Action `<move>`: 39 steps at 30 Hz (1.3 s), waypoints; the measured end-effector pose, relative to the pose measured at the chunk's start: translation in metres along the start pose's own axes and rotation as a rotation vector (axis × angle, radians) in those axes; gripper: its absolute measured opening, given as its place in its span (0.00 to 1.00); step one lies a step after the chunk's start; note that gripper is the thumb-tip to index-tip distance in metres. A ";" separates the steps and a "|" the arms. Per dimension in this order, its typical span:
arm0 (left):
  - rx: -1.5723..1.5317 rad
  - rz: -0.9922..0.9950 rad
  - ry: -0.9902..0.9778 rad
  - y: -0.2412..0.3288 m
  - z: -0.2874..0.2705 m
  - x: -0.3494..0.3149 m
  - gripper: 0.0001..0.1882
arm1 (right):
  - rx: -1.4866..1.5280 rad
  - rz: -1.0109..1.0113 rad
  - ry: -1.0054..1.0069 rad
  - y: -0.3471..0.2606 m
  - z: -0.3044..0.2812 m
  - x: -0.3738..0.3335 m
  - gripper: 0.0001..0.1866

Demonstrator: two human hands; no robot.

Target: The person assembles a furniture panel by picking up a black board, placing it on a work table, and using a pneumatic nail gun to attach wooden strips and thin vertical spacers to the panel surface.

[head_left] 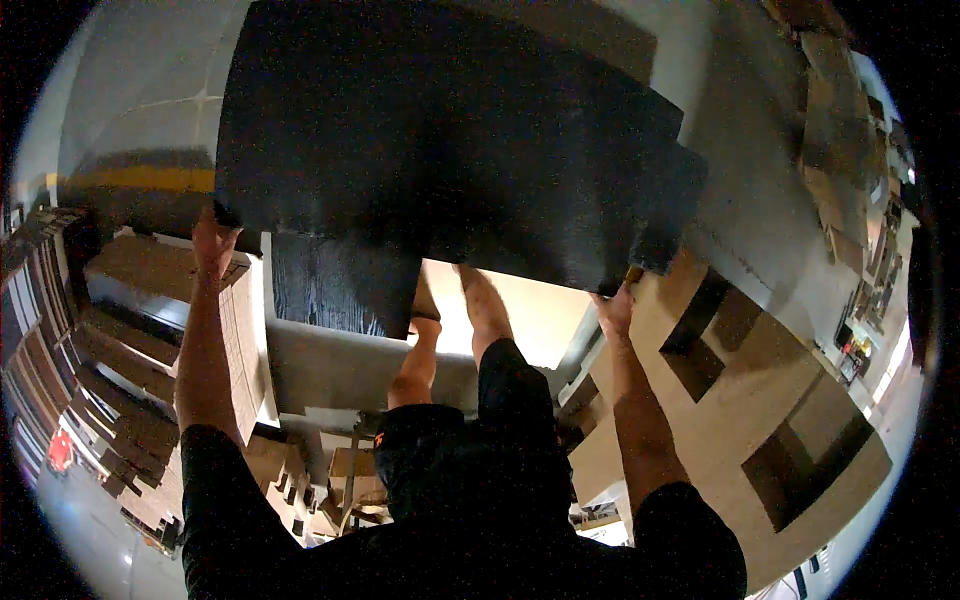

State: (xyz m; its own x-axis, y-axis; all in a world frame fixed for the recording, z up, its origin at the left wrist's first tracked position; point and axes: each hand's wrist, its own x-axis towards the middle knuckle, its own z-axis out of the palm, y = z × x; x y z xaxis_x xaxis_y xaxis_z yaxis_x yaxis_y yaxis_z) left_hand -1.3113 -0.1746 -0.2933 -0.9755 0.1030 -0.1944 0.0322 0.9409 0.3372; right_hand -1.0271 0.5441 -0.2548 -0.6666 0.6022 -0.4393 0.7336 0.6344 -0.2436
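Sensibly, fingers of the left hand (214, 243) and, as far as shadow shows, the right hand (614, 308) are curling closely around opposite near corners of the black panel (430, 130), wide spacing helping balance its breadth before the legs (487, 310).

Black short-sleeved top (460, 560), black shorts (515, 395), small orange mark (379, 439)
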 end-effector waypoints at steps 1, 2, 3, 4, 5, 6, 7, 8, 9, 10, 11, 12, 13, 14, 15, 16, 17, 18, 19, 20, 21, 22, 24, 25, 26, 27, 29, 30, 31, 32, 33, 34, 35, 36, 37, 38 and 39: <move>-0.008 0.011 -0.022 0.002 0.001 0.002 0.32 | 0.026 -0.042 0.024 -0.004 -0.001 -0.001 0.42; -0.097 -0.006 0.014 0.006 0.003 0.004 0.30 | 0.029 -0.079 0.074 -0.008 0.000 -0.001 0.39; -0.170 -0.053 -0.029 0.009 0.001 0.005 0.30 | -0.011 -0.024 0.084 -0.009 -0.002 -0.001 0.40; -0.184 -0.023 0.055 0.012 0.000 0.006 0.29 | -0.062 -0.002 0.127 -0.010 -0.002 -0.001 0.40; -0.084 -0.101 -0.012 0.016 -0.002 0.005 0.29 | -0.081 0.073 0.086 -0.011 -0.002 0.000 0.39; 0.007 -0.145 -0.061 0.020 -0.005 0.006 0.29 | -0.082 0.088 0.034 -0.011 -0.003 0.001 0.39; 0.015 -0.184 -0.072 0.024 -0.009 0.006 0.29 | -0.033 0.055 0.047 -0.009 -0.003 0.001 0.38; -0.004 -0.165 -0.071 0.029 -0.012 0.007 0.29 | 0.007 0.024 0.078 -0.007 -0.003 0.002 0.37; -0.024 -0.144 -0.069 0.033 -0.014 0.009 0.30 | 0.003 -0.008 0.080 -0.004 -0.001 0.003 0.37; -0.024 -0.144 -0.061 0.037 -0.016 0.010 0.30 | 0.007 -0.014 0.085 -0.001 -0.001 0.004 0.37; -0.026 -0.127 -0.055 0.041 -0.017 0.011 0.30 | 0.002 -0.016 0.061 0.003 0.000 0.006 0.37; -0.039 -0.092 -0.021 0.044 -0.017 0.010 0.30 | -0.013 -0.022 0.080 0.007 0.001 0.008 0.37; -0.021 -0.109 -0.043 0.047 -0.018 0.011 0.31 | 0.081 0.013 0.017 0.011 0.003 0.009 0.38; -0.002 -0.098 0.015 0.050 -0.015 0.007 0.31 | 0.117 0.021 -0.027 0.016 0.005 0.011 0.38; 0.045 -0.139 0.011 0.051 -0.016 0.009 0.31 | 0.000 0.009 0.004 0.019 0.008 0.013 0.38; 0.028 -0.083 0.091 0.052 -0.014 0.007 0.32 | -0.110 -0.042 0.081 0.023 0.011 0.014 0.38; 0.079 -0.137 0.039 0.052 -0.012 0.008 0.33 | -0.045 0.073 0.025 0.025 0.015 0.016 0.38; 0.124 -0.168 0.006 0.050 -0.010 0.009 0.33 | 0.154 -0.018 -0.004 0.027 0.019 0.017 0.37; 0.134 -0.197 0.008 0.047 -0.007 0.011 0.33 | 0.337 -0.085 -0.017 0.028 0.023 0.018 0.36; 0.085 -0.213 -0.034 0.044 -0.003 0.012 0.37 | 0.413 -0.039 -0.029 0.031 0.025 0.017 0.35; 0.036 -0.236 -0.069 0.041 0.002 0.012 0.41 | 0.294 -0.121 -0.010 0.033 0.028 0.017 0.35; -0.009 -0.266 -0.097 0.035 0.004 0.009 0.44 | 0.222 -0.066 -0.048 0.036 0.028 0.019 0.35; 0.032 -0.421 -0.088 0.033 0.022 -0.004 0.50 | 0.409 -0.064 -0.107 0.047 0.026 0.022 0.35; 0.078 -0.525 -0.024 0.034 0.029 -0.017 0.53 | 0.375 -0.089 -0.143 0.056 0.020 0.024 0.35; 0.053 -0.614 0.023 0.040 0.039 -0.034 0.55 | -0.134 -0.093 -0.139 0.062 0.022 0.025 0.36; -0.026 -0.664 0.046 0.053 0.053 -0.061 0.56 | -0.207 -0.028 -0.498 0.071 0.014 0.034 0.33; -0.205 -0.713 0.009 0.087 0.077 -0.120 0.59 | 0.316 -0.055 -0.612 0.089 0.007 0.023 0.23; -0.302 -0.721 -0.045 0.110 0.090 -0.152 0.61 | 0.573 0.154 -0.702 0.095 0.002 0.019 0.18; -0.443 -0.691 -0.086 0.135 0.099 -0.187 0.54 | 0.495 0.223 -0.667 0.096 0.002 0.017 0.15; -0.415 -0.663 -0.173 0.162 0.108 -0.221 0.48 | 0.630 0.221 -0.807 0.096 -0.008 0.014 0.15; -0.530 -0.572 -0.316 0.187 0.116 -0.254 0.37 | 0.304 0.209 -0.790 0.089 -0.008 0.012 0.27; -0.424 -0.572 -0.456 0.221 0.129 -0.279 0.35 | 0.285 0.259 -0.786 0.082 -0.015 0.009 0.26; -0.330 -0.516 -0.521 0.250 0.137 -0.303 0.35 | 0.206 0.218 -0.845 0.071 -0.023 0.005 0.25; -0.455 -0.444 -0.621 0.268 0.138 -0.329 0.41 | 0.273 0.256 -0.854 0.060 -0.030 0.002 0.25; -0.523 -0.526 -0.674 0.287 0.136 -0.357 0.42 | 0.194 0.178 -0.863 0.046 -0.037 -0.002 0.24; -0.586 -0.561 -0.693 0.297 0.129 -0.382 0.44 | 0.188 0.154 -0.868 0.031 -0.043 -0.007 0.23; -0.662 -0.739 -0.657 0.311 0.122 -0.403 0.46 | 0.181 0.129 -0.877 0.017 -0.050 -0.010 0.23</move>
State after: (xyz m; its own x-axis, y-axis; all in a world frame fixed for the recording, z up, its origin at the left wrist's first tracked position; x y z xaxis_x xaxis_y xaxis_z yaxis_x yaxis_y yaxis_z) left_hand -0.8822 0.1156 -0.2223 -0.4054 -0.0670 -0.9117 -0.7984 0.5117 0.3174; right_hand -1.0148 0.5734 -0.2115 -0.2918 0.0307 -0.9560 0.8549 0.4566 -0.2463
